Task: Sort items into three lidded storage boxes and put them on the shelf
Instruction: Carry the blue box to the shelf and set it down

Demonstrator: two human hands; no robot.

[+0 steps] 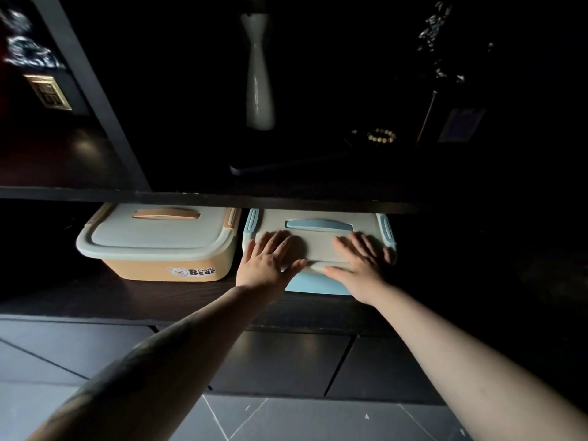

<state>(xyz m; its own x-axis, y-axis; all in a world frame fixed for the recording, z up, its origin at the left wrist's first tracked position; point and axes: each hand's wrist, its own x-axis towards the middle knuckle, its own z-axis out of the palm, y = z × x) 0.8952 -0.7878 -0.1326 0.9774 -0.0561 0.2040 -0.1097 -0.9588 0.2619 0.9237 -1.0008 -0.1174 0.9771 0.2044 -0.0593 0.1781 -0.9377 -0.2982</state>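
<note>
Two lidded storage boxes stand side by side on the lower shelf of a dark unit. The orange box on the left has a pale lid, an orange handle and a "Gentle Bear" label. The blue box on the right has a pale lid with a blue handle and blue side clips. My left hand lies flat on the front left of the blue box's lid, fingers straight. My right hand lies flat on the lid's front right, thumb along the front rim. A third box is not in view.
A dark shelf board runs just above the boxes and hides their back edges. On the upper shelf stand a tall white vase, a bead bracelet and a dark plant. Grey floor tiles lie below.
</note>
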